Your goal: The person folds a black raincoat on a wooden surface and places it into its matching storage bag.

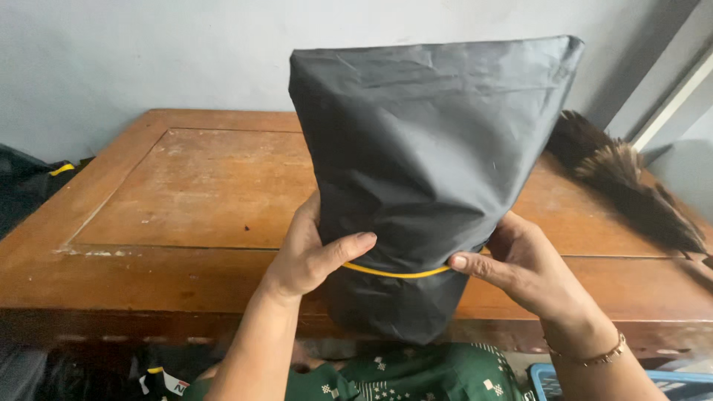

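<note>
Over the near edge of the wooden table (186,186), a black bag (427,171) is held upright between two hands. It is a dark plastic parcel, wide and flat across the top, narrowing toward the waist, with its long axis running straight up from the person's lap toward the wall behind the table. The closed, squared end points up; the rounded end hangs just below the table's front edge.

A yellow band (397,272) already sits round the lower part of the bag, cinching it, so the wrapping looks done up to that point. Whether the band needs more turns or shifting I cannot tell; both hands are at it.

The left hand (308,249) is curled round the bag's side, thumb pressed flat across the front just above the band. The right hand (520,260) cups the opposite side, thumb tip resting on the band where it meets the bag's edge, a bracelet (590,356) on its wrist.

On the table's far right corner lies a feather duster (631,182), well apart from the bag. A blue basket (549,382) shows below the table's right front.
</note>
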